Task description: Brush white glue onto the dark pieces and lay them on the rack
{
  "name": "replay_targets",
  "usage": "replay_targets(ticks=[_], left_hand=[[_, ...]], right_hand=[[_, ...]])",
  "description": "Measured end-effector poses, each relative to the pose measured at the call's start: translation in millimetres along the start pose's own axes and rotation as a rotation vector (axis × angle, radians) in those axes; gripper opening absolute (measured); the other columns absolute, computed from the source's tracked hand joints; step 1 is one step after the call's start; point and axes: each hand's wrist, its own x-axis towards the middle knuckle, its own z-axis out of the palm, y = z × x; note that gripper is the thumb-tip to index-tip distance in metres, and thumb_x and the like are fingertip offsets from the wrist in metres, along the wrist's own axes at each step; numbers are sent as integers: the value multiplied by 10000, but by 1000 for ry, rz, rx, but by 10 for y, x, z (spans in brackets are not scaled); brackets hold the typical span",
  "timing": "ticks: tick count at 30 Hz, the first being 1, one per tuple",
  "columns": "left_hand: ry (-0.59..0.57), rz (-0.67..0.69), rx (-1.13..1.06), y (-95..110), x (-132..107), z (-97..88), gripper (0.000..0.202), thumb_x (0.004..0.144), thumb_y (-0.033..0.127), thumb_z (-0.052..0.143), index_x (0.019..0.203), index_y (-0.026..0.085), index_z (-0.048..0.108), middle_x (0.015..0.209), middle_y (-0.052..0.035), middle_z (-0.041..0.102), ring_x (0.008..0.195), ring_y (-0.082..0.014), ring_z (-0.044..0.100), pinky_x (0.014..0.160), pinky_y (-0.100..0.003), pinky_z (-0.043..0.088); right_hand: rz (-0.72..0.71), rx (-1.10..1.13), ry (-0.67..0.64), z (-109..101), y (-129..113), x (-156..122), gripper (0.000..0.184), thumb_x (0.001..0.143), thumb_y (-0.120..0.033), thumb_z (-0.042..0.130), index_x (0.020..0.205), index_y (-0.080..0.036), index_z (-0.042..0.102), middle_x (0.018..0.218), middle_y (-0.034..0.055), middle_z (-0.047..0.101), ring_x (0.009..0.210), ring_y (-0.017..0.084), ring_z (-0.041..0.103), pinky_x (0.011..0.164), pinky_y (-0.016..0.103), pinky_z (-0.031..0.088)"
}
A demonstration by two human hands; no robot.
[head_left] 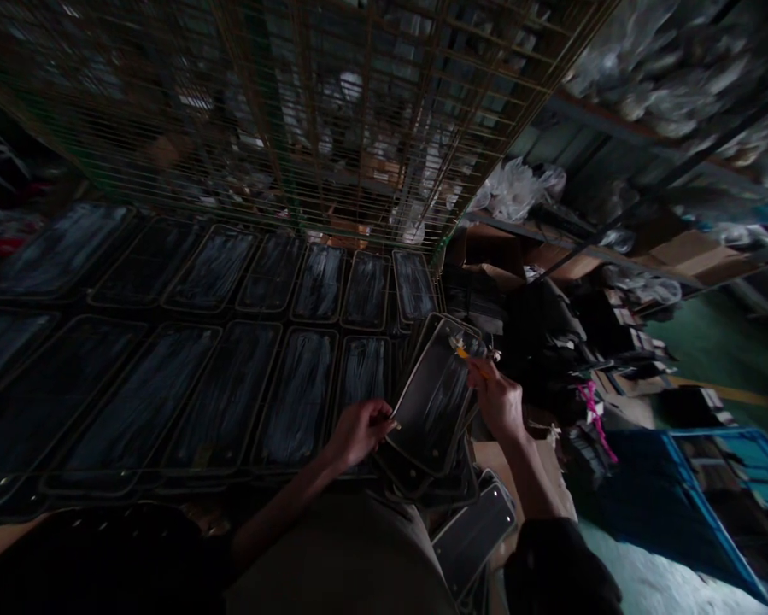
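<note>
My right hand [500,401] grips a small brush [464,352] with a yellow handle, its tip against the upper part of a dark rectangular panel [430,389]. The panel has rounded corners and a pale rim, and whitish streaks mark its face. It lies tilted on other similar panels. My left hand [361,431] pinches the panel's lower left edge, thumb and fingers together. To the left, two rows of similar dark panels, such as a streaked panel [297,397], lie side by side.
A wire mesh cage [281,128] rises behind the rows. Shelves with plastic bags [521,190] and cardboard boxes [691,248] stand on the right. Another dark panel [477,534] leans below the stack. A blue-framed crate [671,487] is at the lower right, on the floor.
</note>
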Motion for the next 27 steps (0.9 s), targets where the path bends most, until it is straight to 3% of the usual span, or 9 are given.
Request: replay_targets(ticks=[3,7,10,13,18,21,24,27], left_hand=[[-10,-31,9,6,0,-3,229,804,376,562,849,158,616,621,28,597,431,-90,506,442,-198,357],[8,-30,18,3,-1,0,202,823,347,541,850,161,615,606,40,574,429,-82,503,455,-192,357],[13,-18,2,2,-7,3,199,835,333,517,859,159,611,592,42,559,441,-85,502,465,-191,367],[9,-39,-7,-9,-9,-1,208,836,315,501,902,155,617,564,49,541,446,-93,498,469,-193,375],[-16,-15,-10,-48,8,-27,205,815,293,530,906,149,645,629,23,600,510,-104,536,505,-198,412],[22,55,32,-77,28,-35,206,802,284,572,910,140,673,748,-27,683,658,-142,622,604,-214,466],[32,74,42,-104,42,-27,215,801,274,591,935,138,688,858,-64,727,803,-185,668,711,-245,499],[31,68,48,-122,45,-12,228,809,283,592,957,139,690,885,-72,737,828,-196,678,738,-257,504]], right_hand=[[0,100,-167,-50,-258,-372,253,1008,-352,425,1099,-208,613,746,1,681,610,125,651,572,211,475],[119,331,-373,-247,-600,-775,232,1017,-333,415,1117,-215,588,702,-19,645,611,116,634,598,209,495],[248,509,-426,-349,-730,-844,246,1018,-352,407,1087,-202,589,661,-22,640,580,119,622,583,217,504],[359,639,-440,-313,-671,-742,290,1007,-408,416,1051,-178,588,614,-19,646,526,133,620,525,228,505],[390,664,-195,-78,-300,-372,313,962,-481,481,955,-190,599,550,-28,625,448,142,585,453,240,484],[358,580,-53,25,-110,-119,333,948,-507,488,953,-199,617,576,-14,647,460,156,591,473,261,501],[344,489,95,89,5,92,373,947,-535,466,988,-198,622,587,-3,659,484,175,612,485,279,509],[310,406,243,144,61,240,372,954,-529,449,991,-197,612,608,0,662,511,177,630,500,276,509]])
